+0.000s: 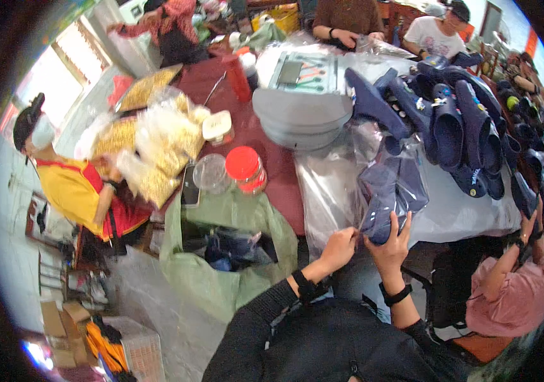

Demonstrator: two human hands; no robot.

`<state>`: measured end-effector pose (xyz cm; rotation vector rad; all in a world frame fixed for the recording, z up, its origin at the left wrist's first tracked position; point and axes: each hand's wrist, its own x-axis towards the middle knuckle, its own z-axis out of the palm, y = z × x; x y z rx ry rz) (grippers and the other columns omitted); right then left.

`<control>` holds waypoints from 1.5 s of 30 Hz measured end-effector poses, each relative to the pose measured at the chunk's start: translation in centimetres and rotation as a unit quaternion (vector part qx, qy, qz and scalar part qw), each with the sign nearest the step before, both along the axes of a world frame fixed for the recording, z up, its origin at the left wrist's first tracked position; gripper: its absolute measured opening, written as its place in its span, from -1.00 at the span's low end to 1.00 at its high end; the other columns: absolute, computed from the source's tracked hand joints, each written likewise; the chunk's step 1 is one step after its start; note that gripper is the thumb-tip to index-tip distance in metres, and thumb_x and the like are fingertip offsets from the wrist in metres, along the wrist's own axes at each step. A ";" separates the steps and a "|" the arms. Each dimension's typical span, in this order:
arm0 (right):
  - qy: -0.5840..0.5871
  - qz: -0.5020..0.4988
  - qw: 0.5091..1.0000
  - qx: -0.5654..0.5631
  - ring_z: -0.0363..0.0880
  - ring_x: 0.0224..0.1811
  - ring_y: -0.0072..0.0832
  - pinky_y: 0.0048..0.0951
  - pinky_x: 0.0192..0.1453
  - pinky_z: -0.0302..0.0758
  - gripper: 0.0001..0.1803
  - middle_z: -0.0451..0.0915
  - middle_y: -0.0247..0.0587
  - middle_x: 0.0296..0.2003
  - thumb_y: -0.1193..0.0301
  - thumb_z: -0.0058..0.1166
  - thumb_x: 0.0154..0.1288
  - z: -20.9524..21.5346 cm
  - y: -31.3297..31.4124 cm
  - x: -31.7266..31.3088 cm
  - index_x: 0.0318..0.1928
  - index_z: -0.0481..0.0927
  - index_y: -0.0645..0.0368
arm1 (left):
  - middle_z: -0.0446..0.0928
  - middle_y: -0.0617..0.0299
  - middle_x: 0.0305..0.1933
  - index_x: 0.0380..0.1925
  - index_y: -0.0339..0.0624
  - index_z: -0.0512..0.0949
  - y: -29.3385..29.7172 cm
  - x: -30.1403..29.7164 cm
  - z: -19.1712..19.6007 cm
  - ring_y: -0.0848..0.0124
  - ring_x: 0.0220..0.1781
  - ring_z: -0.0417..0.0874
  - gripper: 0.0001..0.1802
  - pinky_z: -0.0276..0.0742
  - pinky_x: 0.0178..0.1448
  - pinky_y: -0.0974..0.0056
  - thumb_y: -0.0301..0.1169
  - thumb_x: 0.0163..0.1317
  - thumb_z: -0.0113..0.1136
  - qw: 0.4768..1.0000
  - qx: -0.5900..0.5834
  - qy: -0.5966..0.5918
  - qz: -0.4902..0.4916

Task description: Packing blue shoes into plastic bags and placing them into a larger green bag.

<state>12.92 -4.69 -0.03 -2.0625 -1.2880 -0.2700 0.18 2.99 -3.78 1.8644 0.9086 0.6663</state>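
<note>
A pair of navy clogs (394,181) lies inside a clear plastic bag (422,191) at the table's front edge. My right hand (389,247) grips the near end of the bagged clogs, thumb on the left and fingers stretched over the top. Just left of it, my left hand (339,250) is closed in a pinch by the bag's near edge; what its fingertips hold is too small to make out. Flat clear bags (326,197) lie under and beside the clogs. A heap of loose navy clogs (447,118) rises behind, to the right.
Left of my arms, an open green sack (246,290) holds dark wrapped things. A red-lidded jar (244,167), a clear tub (211,173), a phone (190,184) and bags of small gold pieces (157,149) stand beyond it. Grey curved pieces (300,118) are stacked mid-table. Co-workers surround the table.
</note>
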 end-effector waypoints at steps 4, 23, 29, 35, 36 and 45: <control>0.028 0.015 0.999 0.029 0.30 0.25 0.04 -0.17 0.25 0.35 -0.09 0.23 0.12 0.26 0.39 0.34 -0.20 1.7 0.1 1.0 0.28 0.28 0.02 | 0.54 -0.03 -0.27 -0.28 -0.26 0.54 -0.8 -2.9 3.3 0.05 -0.14 0.56 -0.85 0.46 -0.04 0.10 -0.47 0.14 0.13 0.993 0.105 -0.048 -0.031; 0.518 0.290 0.802 0.069 0.31 0.24 -0.27 -0.29 0.31 0.23 0.31 0.29 -0.07 0.18 -0.27 0.38 -0.32 6.5 -2.2 2.1 0.31 0.11 0.37 | 0.15 -0.28 0.33 0.20 -0.29 0.32 -0.3 -30.4 3.1 -0.12 0.37 0.17 -0.33 0.13 0.38 -0.01 -0.15 0.15 0.19 0.750 0.115 0.452 0.470; 0.519 0.495 0.693 -0.076 0.27 0.26 -0.29 -0.31 0.34 0.16 0.16 0.30 -0.08 0.20 -0.03 0.43 -0.31 6.4 3.4 -4.6 0.27 0.21 0.34 | 0.05 -0.31 0.34 0.09 -0.32 0.46 -1.7 -36.4 -1.4 -0.27 0.35 0.08 -0.37 0.16 0.35 0.02 -0.07 0.13 0.20 0.761 -0.004 0.300 0.575; 0.271 0.654 0.699 -0.104 0.34 0.28 -0.23 -0.28 0.34 0.25 -0.08 0.36 -0.07 0.22 0.28 0.33 -0.26 5.8 6.5 -13.1 0.25 0.30 0.14 | 0.26 -0.11 0.02 -0.21 -0.36 0.50 -3.1 -39.1 -3.7 -0.12 0.13 0.27 -0.36 0.29 0.15 -0.01 0.03 -0.05 0.37 0.694 -0.006 0.233 0.681; 0.243 0.647 0.714 -0.112 0.38 0.22 -0.14 -0.24 0.27 0.33 -0.07 0.35 -0.08 0.22 0.29 0.33 -0.32 5.4 6.5 -13.7 0.24 0.32 0.05 | 0.34 -0.20 0.04 -0.14 -0.40 0.47 -2.6 -38.4 -3.7 -0.13 0.10 0.36 -0.26 0.35 0.11 -0.01 0.07 -0.07 0.37 0.692 -0.052 0.307 0.651; 0.237 0.691 0.675 -0.108 0.45 0.11 -0.14 -0.26 0.16 0.42 -0.09 0.36 -0.11 0.21 0.26 0.30 -0.29 5.1 6.9 -15.9 0.24 0.32 0.03 | 0.47 -0.25 0.02 -0.04 -0.49 0.39 -0.2 -46.1 -8.2 -0.09 0.02 0.52 -0.25 0.42 0.12 0.07 -0.09 -0.06 0.40 0.702 0.031 0.037 0.711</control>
